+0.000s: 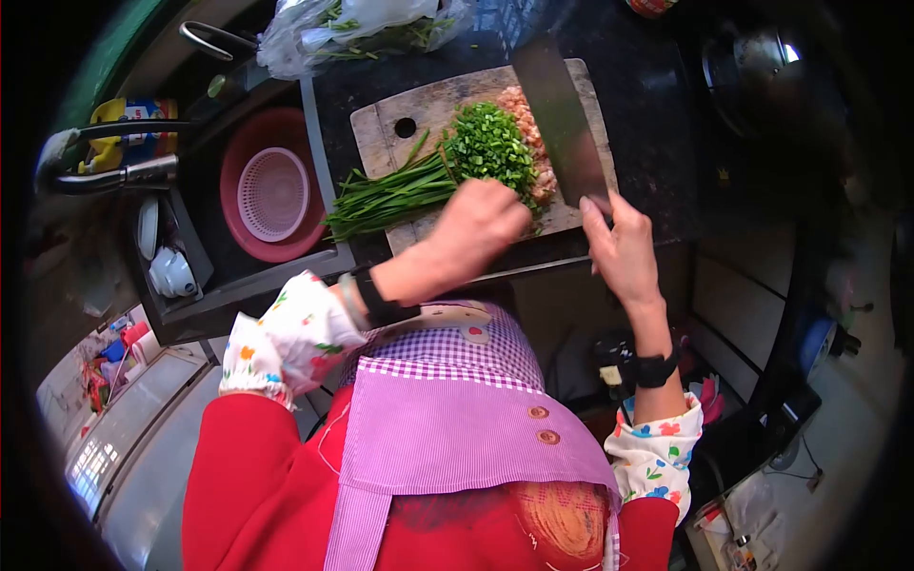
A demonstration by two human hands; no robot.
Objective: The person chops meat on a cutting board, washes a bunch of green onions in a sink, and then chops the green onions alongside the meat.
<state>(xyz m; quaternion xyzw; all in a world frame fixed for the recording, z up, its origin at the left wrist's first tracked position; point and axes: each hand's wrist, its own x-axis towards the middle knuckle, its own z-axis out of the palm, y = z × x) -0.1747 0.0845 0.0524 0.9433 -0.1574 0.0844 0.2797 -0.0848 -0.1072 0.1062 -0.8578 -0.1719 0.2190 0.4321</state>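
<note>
My right hand (624, 249) grips the handle of a cleaver (560, 119), whose broad blade points away over the right part of a wooden cutting board (376, 133). Beside the blade lies a strip of pink minced meat (543, 176), and left of it a heap of chopped green chives (490, 143). A bundle of long uncut chives (395, 198) sticks out past the board's left edge. My left hand (484, 217) is closed, fingers curled, at the near side of the chopped heap. What its fingers hold, if anything, is hidden.
Left of the board is a sink (312, 133) with a red basin (231, 171) and a pink strainer basket (274, 195) in it. A faucet (143, 174) reaches over from the left. Plastic bags with greens (367, 29) lie behind the board. A dark pot (747, 71) stands at right.
</note>
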